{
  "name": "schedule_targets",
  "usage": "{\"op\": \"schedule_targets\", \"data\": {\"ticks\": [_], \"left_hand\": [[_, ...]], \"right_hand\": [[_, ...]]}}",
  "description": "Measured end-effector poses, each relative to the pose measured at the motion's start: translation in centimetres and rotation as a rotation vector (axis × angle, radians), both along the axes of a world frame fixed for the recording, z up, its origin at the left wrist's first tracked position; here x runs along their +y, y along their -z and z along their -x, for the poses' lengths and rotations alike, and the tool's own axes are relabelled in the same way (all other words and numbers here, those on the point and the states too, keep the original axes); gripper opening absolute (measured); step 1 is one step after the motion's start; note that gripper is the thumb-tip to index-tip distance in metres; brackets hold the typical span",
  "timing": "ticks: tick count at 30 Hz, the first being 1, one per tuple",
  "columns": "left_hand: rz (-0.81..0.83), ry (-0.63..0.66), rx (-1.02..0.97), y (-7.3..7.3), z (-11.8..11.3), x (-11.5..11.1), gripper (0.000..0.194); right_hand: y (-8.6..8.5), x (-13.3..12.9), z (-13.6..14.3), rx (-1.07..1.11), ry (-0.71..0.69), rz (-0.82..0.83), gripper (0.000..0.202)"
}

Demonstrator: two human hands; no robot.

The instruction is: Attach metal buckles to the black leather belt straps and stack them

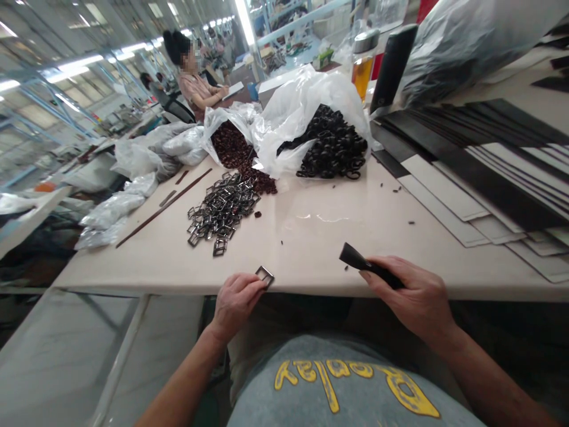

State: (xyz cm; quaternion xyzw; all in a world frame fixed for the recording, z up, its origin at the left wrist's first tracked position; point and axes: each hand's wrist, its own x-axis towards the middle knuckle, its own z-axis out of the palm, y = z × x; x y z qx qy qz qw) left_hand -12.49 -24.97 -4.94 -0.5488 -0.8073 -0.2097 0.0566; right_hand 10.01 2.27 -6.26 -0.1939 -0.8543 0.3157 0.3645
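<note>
Near the table's front edge, my left hand (239, 303) pinches a square metal buckle (265, 276) between thumb and fingers. To the right, my right hand (415, 293) is closed around a dark strap end (355, 257), which looks like a folded strip of black leather pointing up and left. Beyond my left hand lies a pile of metal buckles (224, 207). Behind it, small dark brown pieces (265, 181) spill from a plastic bag. A larger white bag (284, 127) lies open with many black loops (335, 148) coming out.
Stacked black and white strips (448, 190) cover the table's right side. A black bottle (393, 68) and a jar of amber liquid (363, 71) stand at the back. A long brown strip (164, 207) lies left of the buckles. A person (195, 86) sits further off.
</note>
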Motion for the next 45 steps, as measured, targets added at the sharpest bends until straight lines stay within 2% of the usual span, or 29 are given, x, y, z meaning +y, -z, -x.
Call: {"op": "schedule_targets", "data": {"ticks": [3,6,8,12,16,20,28,31,35,38,41,45], "left_hand": [[-0.102,-0.07,-0.168,-0.8,0.3,0.3,0.012],[-0.257,-0.234,-0.38,-2.1,0.6,1.3,0.01],[-0.346,-0.328,-0.58,-3.0,1.0,2.4,0.015],[-0.452,-0.362,-0.983,-4.2,1.3,5.1,0.027],[-0.488,-0.358,-1.284,-4.1,0.7,7.5,0.035],[-0.54,-0.389,-1.477,-3.5,-0.3,9.0,0.039],[-0.54,-0.418,-1.647,-2.6,-1.6,10.3,0.04],[-0.506,-0.396,-1.614,-2.1,-1.8,10.5,0.035],[-0.411,-0.276,-1.36,-1.7,-2.5,10.4,0.021],[-0.34,-0.177,-1.083,-2.2,-3.0,10.3,0.012],[-0.254,-0.05,-0.709,-3.1,-3.3,10.2,0.005],[-0.163,0.127,-0.277,-4.0,-3.2,10.2,0.004]], "right_hand": [[-0.1,0.1,0.0,-0.013,0.0,0.026,0.015],[-0.5,0.0,0.1,-0.019,-0.011,0.063,0.014],[-0.9,-0.1,0.2,-0.027,-0.028,0.096,0.014],[-1.5,-0.7,0.5,-0.053,-0.078,0.157,0.016],[-1.7,-1.5,0.5,-0.108,-0.114,0.194,0.017],[-1.6,-2.0,0.6,-0.132,-0.148,0.213,0.017],[-1.8,-2.6,0.9,-0.114,-0.178,0.172,0.016],[-2.0,-2.9,1.1,-0.084,-0.173,0.1,0.015],[-1.9,-3.3,1.4,-0.058,-0.128,-0.092,0.018],[-1.5,-3.4,1.5,-0.101,-0.093,-0.191,0.022],[-1.2,-3.4,1.4,-0.127,-0.073,-0.229,0.022],[-0.8,-3.5,1.3,-0.145,-0.049,-0.248,0.021]]}}
